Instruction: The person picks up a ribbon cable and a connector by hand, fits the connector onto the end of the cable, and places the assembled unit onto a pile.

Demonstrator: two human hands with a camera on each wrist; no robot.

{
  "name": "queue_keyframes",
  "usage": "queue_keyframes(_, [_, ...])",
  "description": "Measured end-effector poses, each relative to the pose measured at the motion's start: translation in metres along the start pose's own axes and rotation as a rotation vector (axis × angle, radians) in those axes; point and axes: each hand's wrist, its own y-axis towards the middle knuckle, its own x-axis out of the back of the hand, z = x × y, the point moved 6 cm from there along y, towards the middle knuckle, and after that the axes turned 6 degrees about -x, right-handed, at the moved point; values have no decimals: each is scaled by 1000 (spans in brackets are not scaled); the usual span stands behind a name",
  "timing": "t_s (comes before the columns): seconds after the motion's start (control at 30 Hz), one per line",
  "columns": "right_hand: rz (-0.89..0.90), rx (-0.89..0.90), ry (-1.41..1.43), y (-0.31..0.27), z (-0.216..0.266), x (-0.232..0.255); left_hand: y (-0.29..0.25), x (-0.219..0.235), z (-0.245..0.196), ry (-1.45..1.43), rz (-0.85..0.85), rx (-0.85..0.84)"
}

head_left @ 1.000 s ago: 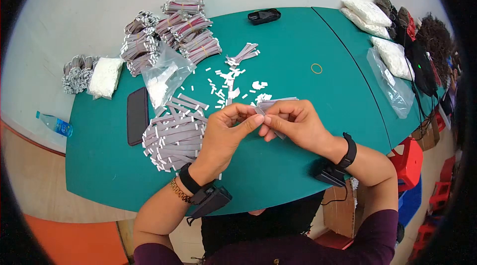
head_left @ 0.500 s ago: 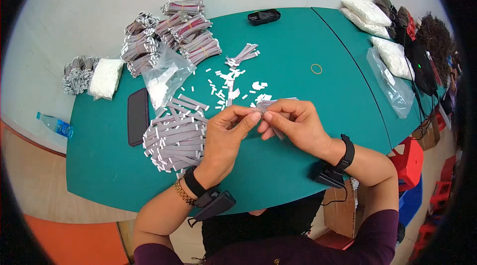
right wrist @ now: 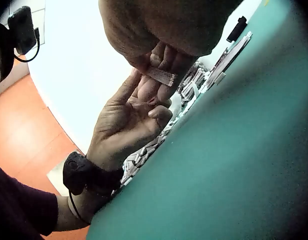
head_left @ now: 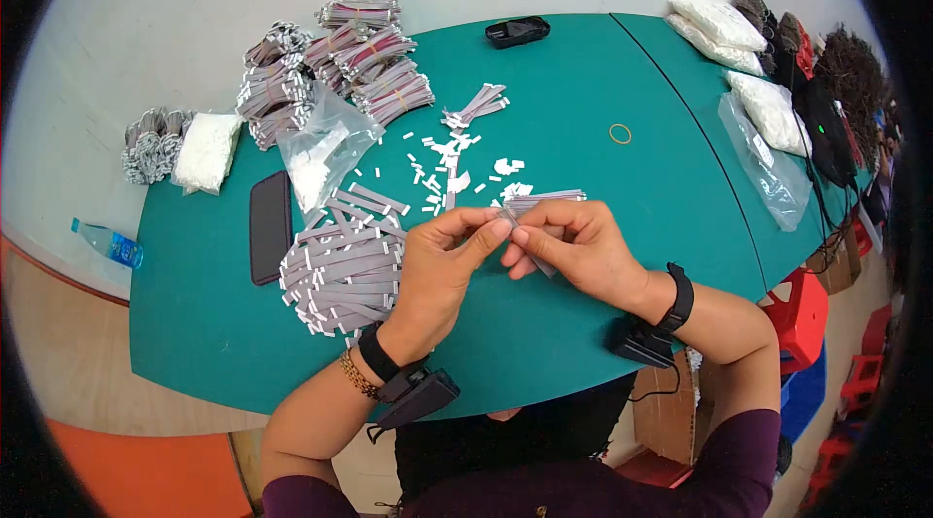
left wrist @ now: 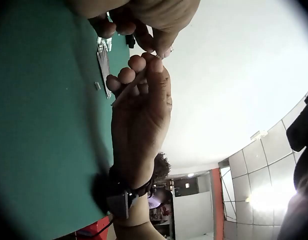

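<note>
- We pinch the grey ribbon strips (head_left: 544, 197) in our right hand (head_left: 573, 246), their long axis pointing right, above the tabletop (head_left: 583, 90).
- Our left hand (head_left: 442, 260) pinches their near end at the fingertips.

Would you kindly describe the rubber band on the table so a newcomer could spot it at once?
Start from the green table and follow the seam that divides its two tops. Just on the near-left side of that seam, beyond the right hand, lies the rubber band. It is a lone thin yellow ring on bare green, unlike the grey ribbon strips and white bits nearby.
</note>
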Motion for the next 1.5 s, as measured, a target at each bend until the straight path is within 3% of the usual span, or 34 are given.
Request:
queue_keyframes(0.33, [-8,36,-2,-2,-2,1,-1,-3,-8,81,-6,-126])
queue_keyframes(0.53, [3,30,-20,-4,5,0,1,0,8,-193,48,64])
queue_keyframes(0.93, [-3,41,-84,-4,0,0,1,-1,-8,107,31,-102])
queue_keyframes(1.13, [60,-16,14,-3,4,-3,0,-2,1,-176,43,87])
queue_keyframes(1.33, [30,-37,-27,-1,1,-3,-1,-3,-10,108,18,-82])
queue_keyframes(1.5, [4,12,-87,0,1,2,-2,-5,-8,111,49,-23])
